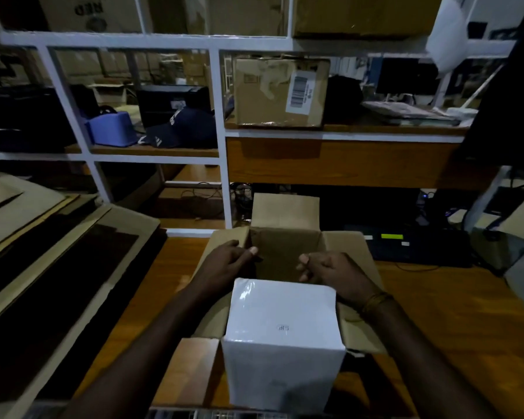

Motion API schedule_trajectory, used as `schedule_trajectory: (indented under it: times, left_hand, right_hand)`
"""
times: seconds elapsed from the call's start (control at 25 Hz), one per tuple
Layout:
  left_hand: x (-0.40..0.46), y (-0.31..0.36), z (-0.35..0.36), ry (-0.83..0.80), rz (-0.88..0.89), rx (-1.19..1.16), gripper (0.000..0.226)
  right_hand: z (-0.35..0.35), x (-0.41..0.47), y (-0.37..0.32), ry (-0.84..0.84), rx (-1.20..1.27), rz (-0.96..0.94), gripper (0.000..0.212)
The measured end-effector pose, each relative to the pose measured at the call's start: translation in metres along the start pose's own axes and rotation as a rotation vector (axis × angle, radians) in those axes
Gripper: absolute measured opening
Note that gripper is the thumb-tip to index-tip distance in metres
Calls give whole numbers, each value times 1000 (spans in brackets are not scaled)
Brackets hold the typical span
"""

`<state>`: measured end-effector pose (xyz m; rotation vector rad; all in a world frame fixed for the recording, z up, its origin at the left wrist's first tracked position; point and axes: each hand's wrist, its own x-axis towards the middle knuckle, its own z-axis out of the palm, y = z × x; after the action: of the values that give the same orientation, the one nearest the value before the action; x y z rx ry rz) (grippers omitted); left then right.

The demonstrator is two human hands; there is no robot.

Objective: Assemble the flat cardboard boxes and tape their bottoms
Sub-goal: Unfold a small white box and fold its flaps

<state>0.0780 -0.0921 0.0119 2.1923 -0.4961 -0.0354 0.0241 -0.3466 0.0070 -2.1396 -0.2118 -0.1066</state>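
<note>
An open brown cardboard box (pixel 285 249) stands on the wooden table in front of me, its flaps spread outward. A white glossy wrapped box (pixel 282 337) sits in its near part and rises above the rim. My left hand (pixel 227 264) holds the box's left wall at the rim, thumb on the inner side. My right hand (pixel 327 270) is at the right side of the opening with curled fingers; whether it pinches the wall cannot be made out. The far flap (pixel 285 210) stands upright.
Flat cardboard sheets (pixel 43 237) are stacked at the left. White shelving (pixel 218 131) behind holds a labelled carton (pixel 279 92), a dark cap (pixel 182 128) and a blue device (pixel 112 128). A black device (pixel 418 246) with cables lies at the right back of the table (pixel 451 328).
</note>
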Motion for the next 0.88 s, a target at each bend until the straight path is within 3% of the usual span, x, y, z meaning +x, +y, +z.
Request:
schedule_trajectory:
  times: [0.12,0.24,0.32,0.4,0.48,0.6,0.72,0.88]
  left_hand:
    - [-18,11,-5,-6,-66,-6,42]
    - [-33,21,-17,-60,-153,-123,56]
    - [-42,31,-26,-149,-170,-36,68]
    - [-57,41,-32,-204,-205,-66,59]
    - [-72,49,-37,-204,-222,-198,44]
    - [-97,55,-50,-186,-248,-297,43]
    - [-115,47,-52,-194,-249,-325,50]
    - [-135,50,-45,-194,-239,-228,62]
  right_hand:
    - [-7,-8,-18,-122,67,64,74]
    - [-16,-23,-40,-255,-44,42,46]
    - [-20,-31,-48,-262,-85,32,47]
    - [-18,-38,-56,-176,-122,12,79]
    - [-13,-48,-65,-61,-166,-56,95]
    - [-3,-68,-81,129,-182,-130,85]
    - [8,-97,-97,294,-118,-119,53]
    - [25,-139,-110,384,-60,-73,35]
